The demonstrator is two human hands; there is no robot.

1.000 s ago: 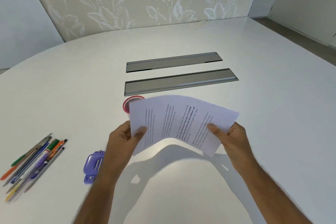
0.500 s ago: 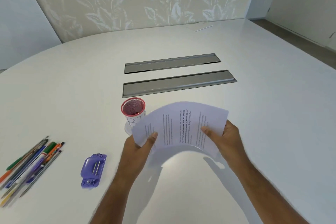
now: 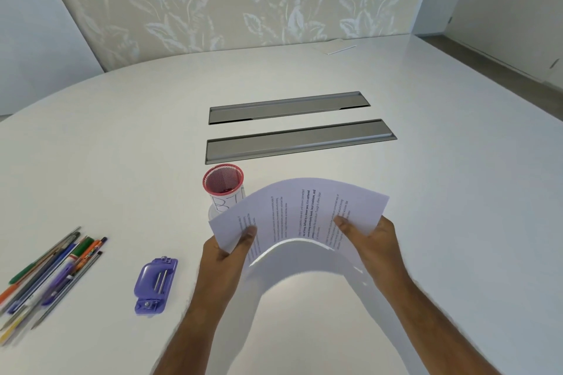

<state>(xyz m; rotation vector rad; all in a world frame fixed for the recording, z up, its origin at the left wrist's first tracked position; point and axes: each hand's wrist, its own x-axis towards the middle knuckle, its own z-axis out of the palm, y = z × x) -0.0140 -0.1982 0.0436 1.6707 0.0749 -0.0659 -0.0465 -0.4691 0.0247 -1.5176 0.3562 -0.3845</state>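
Pens and pencils point(image 3: 48, 271) lie at table point(image 3: 441, 192) left, purple hole punch point(image 3: 155, 286) beside them, red mesh cup point(image 3: 223, 181) behind; left hand point(image 3: 227, 256) and right hand point(image 3: 373, 240) each pinch, thumb on top, an end of the printed sheet point(image 3: 301, 210), bowed upward above the table.

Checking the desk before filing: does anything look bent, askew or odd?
The printed sheet is bowed into an arch between the left hand and right hand. The pens lie loose on the table, outside the red mesh cup. Nothing looks spilled.
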